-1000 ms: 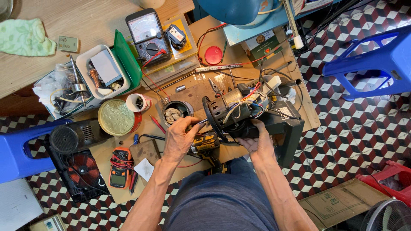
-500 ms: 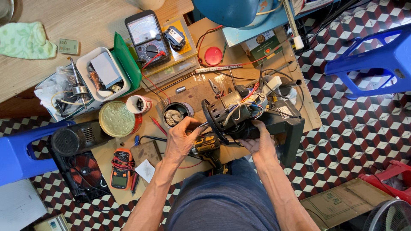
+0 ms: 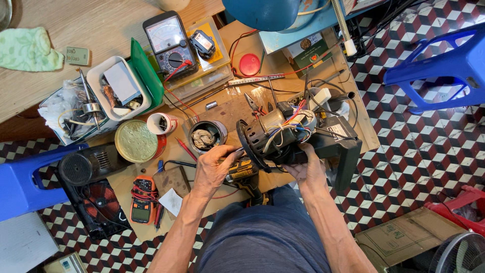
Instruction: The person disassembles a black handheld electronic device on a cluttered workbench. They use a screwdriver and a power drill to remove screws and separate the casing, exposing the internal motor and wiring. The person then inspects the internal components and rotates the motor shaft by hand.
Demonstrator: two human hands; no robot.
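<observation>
Left hand: the left hand (image 3: 214,169) is curled around the grip of a yellow and black cordless power driver (image 3: 245,174), fingers wrapped and thumb on top, its nose pointing to 3 o'clock at the motor.
Right hand: the right hand (image 3: 306,169) cups the underside of the motor, fingers bent up against it; whether the fingertips close round it cannot be told.
Motor: a black electric fan motor with a round slotted housing, a silver core and a bundle of white, red and blue wires (image 3: 275,136) sits between the hands, at 12 o'clock from the lap, touching a black boxy plastic base (image 3: 341,149) at its 3 o'clock.
Cup: a small round metal cup holding a crumpled grey rag (image 3: 206,136) lies at 11 o'clock from the left hand, just beside it.
Tin: a round flat tin lid with a pale green speckled top (image 3: 135,140) lies at 9 o'clock from the cup, a short red and white paper tube (image 3: 162,123) between them.
Meters: a black analogue multimeter with a pale dial (image 3: 167,41) stands at 12 o'clock; an orange and black handheld clamp meter (image 3: 143,199) lies at 8 o'clock from the left hand.
Surface: a worn brown board (image 3: 227,103) over checkered floor tiles (image 3: 404,167).
Stools: blue plastic stools (image 3: 439,63) stand at 2 o'clock and 9 o'clock.
</observation>
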